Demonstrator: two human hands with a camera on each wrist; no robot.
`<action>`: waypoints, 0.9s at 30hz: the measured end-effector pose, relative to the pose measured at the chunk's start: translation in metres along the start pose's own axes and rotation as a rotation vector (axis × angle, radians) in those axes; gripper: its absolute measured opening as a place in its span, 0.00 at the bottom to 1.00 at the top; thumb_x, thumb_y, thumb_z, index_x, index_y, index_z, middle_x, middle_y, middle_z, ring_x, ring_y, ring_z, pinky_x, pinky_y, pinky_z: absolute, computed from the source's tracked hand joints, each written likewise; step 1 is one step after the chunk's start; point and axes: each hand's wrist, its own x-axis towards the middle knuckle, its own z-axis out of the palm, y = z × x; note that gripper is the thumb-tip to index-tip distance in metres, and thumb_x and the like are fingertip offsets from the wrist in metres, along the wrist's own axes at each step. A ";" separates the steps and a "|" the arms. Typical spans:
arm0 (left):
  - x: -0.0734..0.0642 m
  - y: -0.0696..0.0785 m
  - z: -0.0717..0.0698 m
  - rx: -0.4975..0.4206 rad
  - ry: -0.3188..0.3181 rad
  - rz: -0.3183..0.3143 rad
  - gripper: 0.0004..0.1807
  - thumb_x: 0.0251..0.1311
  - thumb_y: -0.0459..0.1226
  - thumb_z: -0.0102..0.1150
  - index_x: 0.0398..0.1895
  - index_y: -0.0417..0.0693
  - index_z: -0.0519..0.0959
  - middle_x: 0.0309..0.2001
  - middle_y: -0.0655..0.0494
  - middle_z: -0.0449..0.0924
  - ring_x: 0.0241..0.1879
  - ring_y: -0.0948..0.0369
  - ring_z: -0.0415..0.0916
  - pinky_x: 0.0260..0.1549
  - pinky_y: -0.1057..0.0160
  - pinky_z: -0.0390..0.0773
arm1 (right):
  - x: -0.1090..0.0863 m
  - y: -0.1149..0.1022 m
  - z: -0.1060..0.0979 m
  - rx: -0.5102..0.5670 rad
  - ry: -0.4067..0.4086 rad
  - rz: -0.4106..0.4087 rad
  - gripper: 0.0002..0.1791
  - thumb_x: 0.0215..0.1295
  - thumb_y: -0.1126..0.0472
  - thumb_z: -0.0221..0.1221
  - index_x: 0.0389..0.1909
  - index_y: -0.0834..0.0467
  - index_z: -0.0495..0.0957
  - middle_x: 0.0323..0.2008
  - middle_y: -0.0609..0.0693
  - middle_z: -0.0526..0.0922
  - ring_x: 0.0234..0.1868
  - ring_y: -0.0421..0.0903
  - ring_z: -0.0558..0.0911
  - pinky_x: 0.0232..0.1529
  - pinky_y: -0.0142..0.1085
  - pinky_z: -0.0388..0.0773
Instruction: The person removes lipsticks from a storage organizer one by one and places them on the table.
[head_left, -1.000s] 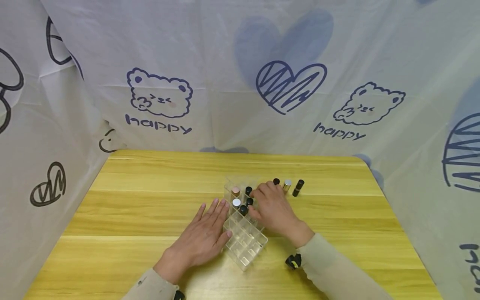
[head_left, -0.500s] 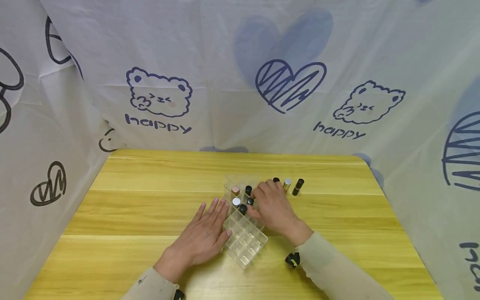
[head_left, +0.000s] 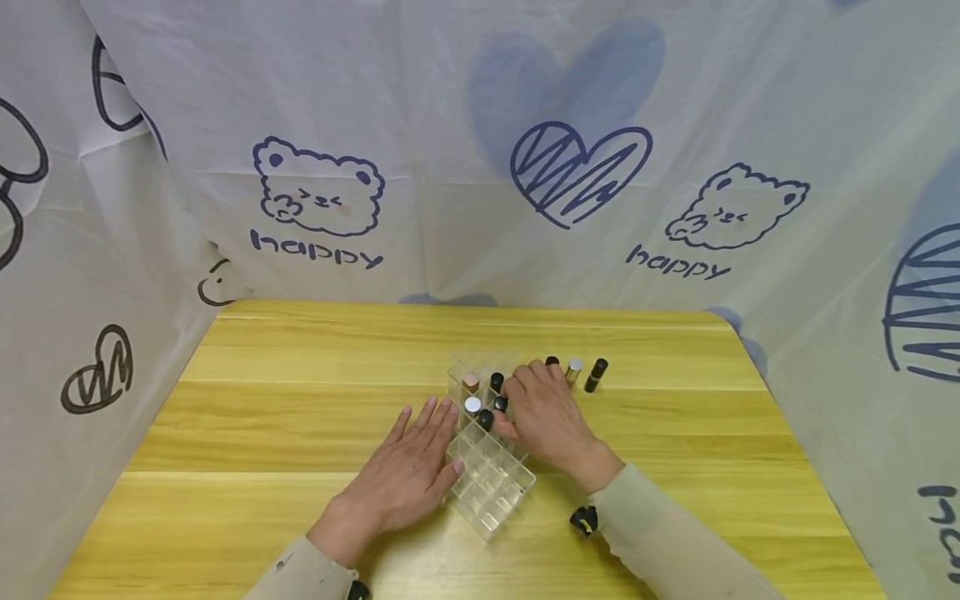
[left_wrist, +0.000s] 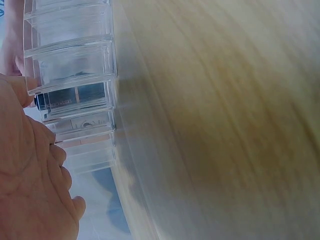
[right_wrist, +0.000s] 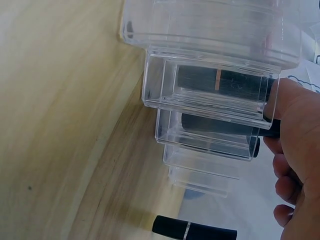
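Observation:
A clear stepped lipstick organizer stands mid-table with several lipsticks upright in its far compartments. My right hand is at its right side, thumb and forefinger pinching a black lipstick that sits in a compartment. Beside that one are another black-capped lipstick, a white-topped lipstick and a pink-topped lipstick. Along the organizer's left side lies my left hand, fingers straight, its thumb against the near part. In the right wrist view, dark tubes show through the clear walls.
To the right of the organizer, on the wooden table, stand a black lipstick, a silver-and-gold lipstick and a dark-capped one partly hidden by my right hand. A patterned white cloth hangs behind the table.
My right hand has shifted very slightly to the left at the black lipstick. The left hand and the organizer look unchanged.

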 end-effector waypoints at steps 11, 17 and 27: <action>0.000 0.000 0.000 0.002 -0.004 -0.002 0.41 0.83 0.59 0.29 0.86 0.45 0.42 0.86 0.49 0.41 0.85 0.52 0.37 0.84 0.43 0.39 | 0.001 -0.001 -0.001 -0.001 -0.004 0.002 0.14 0.62 0.49 0.65 0.31 0.56 0.79 0.30 0.48 0.75 0.33 0.50 0.70 0.36 0.41 0.66; 0.000 0.001 -0.001 0.002 0.002 0.002 0.41 0.83 0.59 0.30 0.86 0.44 0.43 0.86 0.48 0.42 0.85 0.51 0.38 0.84 0.42 0.40 | 0.003 -0.001 -0.014 0.035 0.021 0.027 0.14 0.61 0.50 0.66 0.34 0.58 0.82 0.32 0.49 0.79 0.36 0.50 0.72 0.37 0.41 0.66; 0.000 0.003 -0.002 0.015 -0.009 -0.008 0.41 0.83 0.58 0.32 0.86 0.44 0.43 0.86 0.48 0.41 0.86 0.50 0.38 0.84 0.42 0.39 | -0.001 0.015 -0.053 0.112 0.135 0.102 0.13 0.60 0.53 0.66 0.34 0.59 0.80 0.32 0.51 0.79 0.35 0.53 0.73 0.37 0.44 0.66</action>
